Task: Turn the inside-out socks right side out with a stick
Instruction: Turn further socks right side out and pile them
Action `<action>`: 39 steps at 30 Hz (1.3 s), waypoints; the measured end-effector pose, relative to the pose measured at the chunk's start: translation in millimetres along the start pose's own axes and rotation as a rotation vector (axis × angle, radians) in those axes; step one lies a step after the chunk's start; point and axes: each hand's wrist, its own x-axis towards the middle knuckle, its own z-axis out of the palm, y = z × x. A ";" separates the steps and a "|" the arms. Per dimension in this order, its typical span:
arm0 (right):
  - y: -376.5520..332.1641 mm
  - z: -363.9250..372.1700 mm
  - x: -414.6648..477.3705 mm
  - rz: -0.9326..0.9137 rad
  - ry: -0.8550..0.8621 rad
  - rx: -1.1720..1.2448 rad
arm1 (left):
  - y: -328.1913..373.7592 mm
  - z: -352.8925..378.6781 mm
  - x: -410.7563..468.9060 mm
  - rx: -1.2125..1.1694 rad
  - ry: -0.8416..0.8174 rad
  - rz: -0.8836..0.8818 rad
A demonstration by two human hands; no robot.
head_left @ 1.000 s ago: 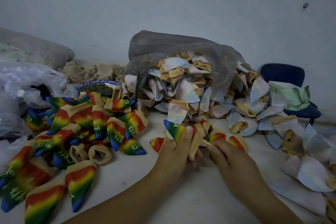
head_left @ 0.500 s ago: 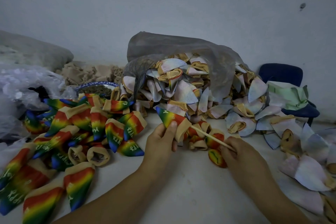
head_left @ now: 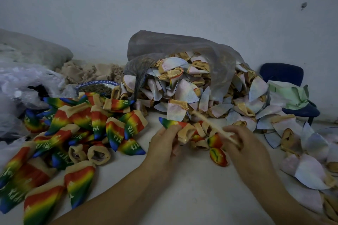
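My left hand (head_left: 164, 140) pinches a rainbow sock (head_left: 172, 123) with a tan cuff, right side out, its blue toe pointing up-left. My right hand (head_left: 243, 144) grips a thin pale wooden stick (head_left: 210, 124) that slants up-left over a few small rainbow socks (head_left: 217, 155) lying between my hands. The stick is blurred and clear of the held sock. A heap of pale inside-out socks (head_left: 182, 93) spills from a grey plastic bag (head_left: 182, 47) behind. Rainbow socks turned right side out (head_left: 82, 128) cover the table at the left.
A blue-rimmed dish (head_left: 98, 86) stands behind the rainbow pile. Clear plastic bags (head_left: 22, 82) lie at far left. A blue chair (head_left: 285, 78) with pale green fabric (head_left: 290, 95) stands at right. More pale socks (head_left: 311, 166) lie along the right edge. White table (head_left: 182, 188) shows between my arms.
The stick has come out of the rainbow sock and swung up to the right. My left hand has carried the turned sock slightly left, away from the stick.
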 end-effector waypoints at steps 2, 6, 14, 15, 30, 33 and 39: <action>-17.5 7.6 -7.0 -0.175 -0.053 -0.018 | -2.2 5.1 -3.0 0.031 0.029 -0.036; -28.4 21.4 -14.7 -0.349 -0.124 -0.148 | -5.9 10.5 -8.7 0.132 -0.022 -0.042; -20.3 19.6 -11.7 -0.203 -0.053 0.212 | -6.8 11.4 -15.7 0.439 -0.123 0.108; -19.8 18.1 -11.2 -0.138 -0.052 0.333 | -7.9 9.8 -15.5 0.415 -0.129 0.134; -20.6 10.7 -10.1 0.196 -0.136 0.815 | -6.4 2.1 -5.3 0.257 -0.209 0.116; -20.0 10.6 -9.0 0.202 -0.141 0.808 | -9.3 1.6 -4.7 0.394 -0.230 0.169; -18.4 15.7 -10.7 0.074 -0.217 0.583 | -7.4 1.2 -3.8 0.387 -0.219 0.208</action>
